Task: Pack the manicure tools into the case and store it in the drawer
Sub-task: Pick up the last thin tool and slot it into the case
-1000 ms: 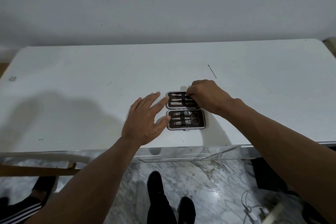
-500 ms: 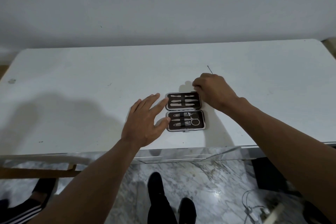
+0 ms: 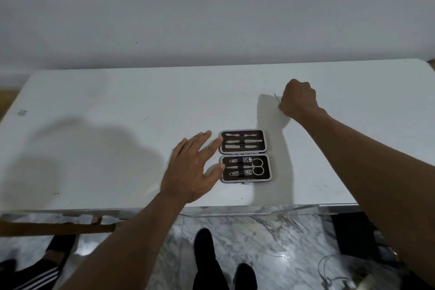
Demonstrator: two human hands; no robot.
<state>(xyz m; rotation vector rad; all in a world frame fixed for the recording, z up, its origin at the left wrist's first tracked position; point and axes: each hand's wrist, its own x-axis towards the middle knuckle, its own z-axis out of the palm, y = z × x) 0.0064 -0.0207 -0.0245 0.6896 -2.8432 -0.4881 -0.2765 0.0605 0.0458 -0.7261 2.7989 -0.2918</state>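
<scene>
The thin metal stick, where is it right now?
In the head view, the thin metal stick lies on the white table, right of centre, beyond the open case, with the right hand closing around it.

The white table lies bare across its whole left half and along the back edge by the wall, so a hand could pass there freely. Near the front middle the open manicure case lies flat, with the left hand spread just beside its left edge, fingers touching it, closing that side. The right hand is curled over a thin metal tool behind and to the right of the case, well apart from it; the right forearm crosses the table's right front part. Between case and forearm a bare strip remains.
</scene>
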